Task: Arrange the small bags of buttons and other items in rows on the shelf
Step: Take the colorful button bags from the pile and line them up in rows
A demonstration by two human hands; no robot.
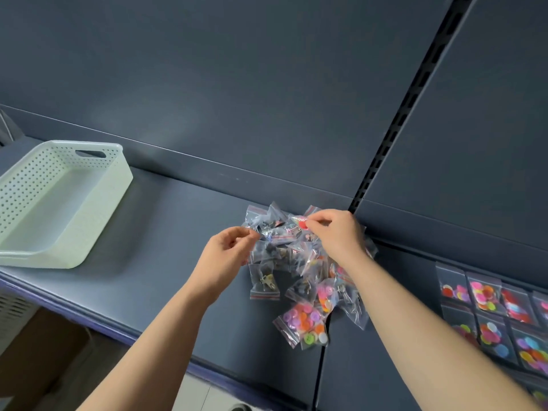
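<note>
On the dark blue-grey shelf a loose pile of small bags lies heaped near the back panel, just left of the slotted upright. Some bags in the pile hold bright plastic buttons, others dark metal pieces, and all have red-striped zip tops. The right hand reaches over the top of the pile, and its fingers pinch a red-button bag at the far edge of the heap. The left hand sits at the pile's left side with its fingers curled, thumb and forefinger closed on the edge of a clear bag; what is inside that bag cannot be made out. To the right, well apart from the pile, rows of button bags lie flat side by side on the shelf and run out of view. A white perforated basket stands at the left end of the shelf, apart from both hands. Below the shelf's front edge a cardboard box shows.
</note>
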